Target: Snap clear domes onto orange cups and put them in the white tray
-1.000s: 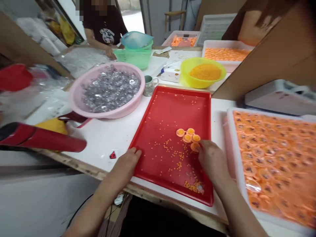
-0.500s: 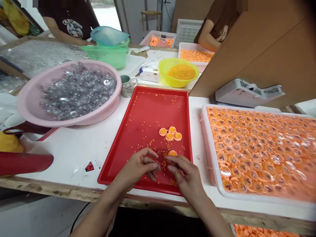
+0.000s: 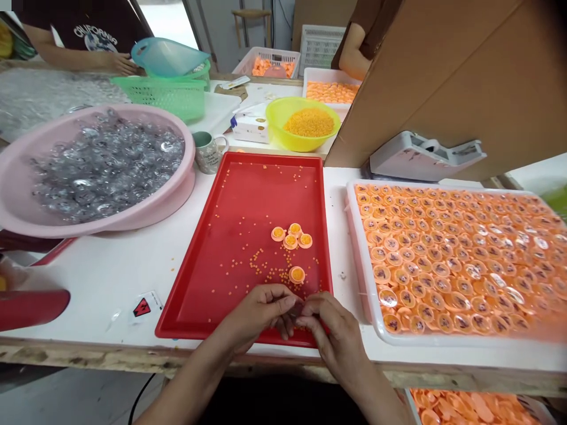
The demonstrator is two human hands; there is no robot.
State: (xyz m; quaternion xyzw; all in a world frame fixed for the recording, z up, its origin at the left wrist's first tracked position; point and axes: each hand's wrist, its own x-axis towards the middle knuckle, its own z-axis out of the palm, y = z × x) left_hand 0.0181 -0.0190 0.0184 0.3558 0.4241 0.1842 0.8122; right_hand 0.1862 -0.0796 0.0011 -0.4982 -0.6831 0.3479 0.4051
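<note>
My left hand (image 3: 254, 316) and my right hand (image 3: 332, 330) meet above the front edge of a red plastic tray (image 3: 230, 236). Their fingertips pinch a small, clear-looking piece (image 3: 297, 308), mostly hidden by my fingers. Just beyond my right fingers lies a round orange cup filled with yellow (image 3: 296, 274). Several similar cups (image 3: 290, 241) sit in a small cluster farther up the tray. Loose orange beads (image 3: 266, 260) are scattered across the red surface around them. Neither hand touches these cups.
A white tray of orange cups (image 3: 456, 260) stands to the right. A pink basin of shiny clear pieces (image 3: 186, 159), a mug (image 3: 208, 152) and a yellow bowl of beads (image 3: 301, 127) lie beyond. A co-worker's hand (image 3: 119, 64) rests at the far left; a cardboard panel (image 3: 443, 88) rises right.
My hands have come together from apart, and my right hand has left the orange cups. One cup now lies apart from the cluster. The view has shifted, moving the tray left in the picture.
</note>
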